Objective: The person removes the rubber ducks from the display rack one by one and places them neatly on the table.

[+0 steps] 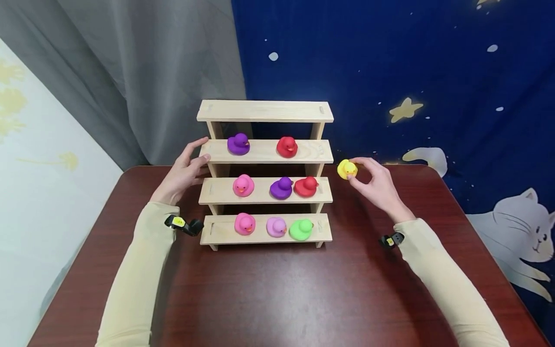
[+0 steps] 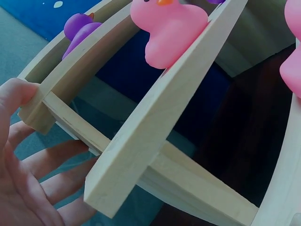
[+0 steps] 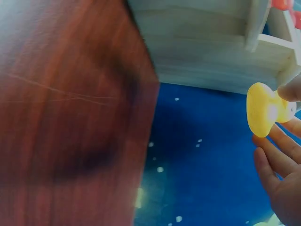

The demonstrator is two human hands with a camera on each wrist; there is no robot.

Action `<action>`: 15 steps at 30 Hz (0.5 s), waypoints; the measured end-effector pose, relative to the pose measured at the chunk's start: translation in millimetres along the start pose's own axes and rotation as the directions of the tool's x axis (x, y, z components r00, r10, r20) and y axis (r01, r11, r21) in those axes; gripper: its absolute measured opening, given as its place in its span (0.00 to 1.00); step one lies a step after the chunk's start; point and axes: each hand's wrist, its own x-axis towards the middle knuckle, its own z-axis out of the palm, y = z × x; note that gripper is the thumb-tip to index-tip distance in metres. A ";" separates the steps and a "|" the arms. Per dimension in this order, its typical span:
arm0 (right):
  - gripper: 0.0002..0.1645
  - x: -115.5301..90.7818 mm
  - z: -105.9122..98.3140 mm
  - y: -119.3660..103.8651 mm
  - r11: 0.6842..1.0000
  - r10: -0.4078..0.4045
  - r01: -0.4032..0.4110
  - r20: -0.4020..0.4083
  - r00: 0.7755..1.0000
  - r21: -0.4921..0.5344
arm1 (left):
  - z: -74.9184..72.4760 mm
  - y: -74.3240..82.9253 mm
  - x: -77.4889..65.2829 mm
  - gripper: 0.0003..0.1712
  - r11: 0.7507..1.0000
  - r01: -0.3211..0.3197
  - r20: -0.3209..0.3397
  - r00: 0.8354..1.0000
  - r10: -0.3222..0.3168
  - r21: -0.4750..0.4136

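Note:
A yellow rubber duck (image 1: 347,169) is pinched between the thumb and fingers of my right hand (image 1: 376,185), in the air just right of a four-tier wooden shelf stand (image 1: 265,112). In the right wrist view, the same duck (image 3: 259,110) shows its rounded underside. My left hand (image 1: 182,172) holds the left end of the stand's second board from the top. The left wrist view shows that thumb (image 2: 21,92) against the board's end, with the other fingers spread beside the side support. Purple and red ducks (image 1: 287,147) stand on that board.
The tier below bears pink, purple and red ducks (image 1: 305,187). On the lowest tier are pink, lilac and green ducks (image 1: 301,230). The stand is on a dark red-brown table (image 1: 277,294), before a grey curtain (image 1: 173,72) and a blue starry cloth (image 1: 368,58).

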 end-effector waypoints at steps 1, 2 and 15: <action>0.23 -1.8 1.8 2.6 1.000 0.004 -0.004 0.000 1.000 0.004 | 0.1 0.0 -0.1 0.33 1.000 -0.001 0.002 1.000 0.001 0.000; 0.23 -3.7 3.4 5.1 1.000 0.008 -0.008 0.000 1.000 0.006 | 0.0 -0.1 -0.2 0.33 1.000 -0.001 0.003 1.000 0.001 -0.003; 0.22 -16.9 21.3 27.7 0.997 0.079 -0.079 0.026 0.997 0.024 | 0.1 6.0 -2.4 0.36 0.999 0.012 0.045 0.999 -0.010 -0.049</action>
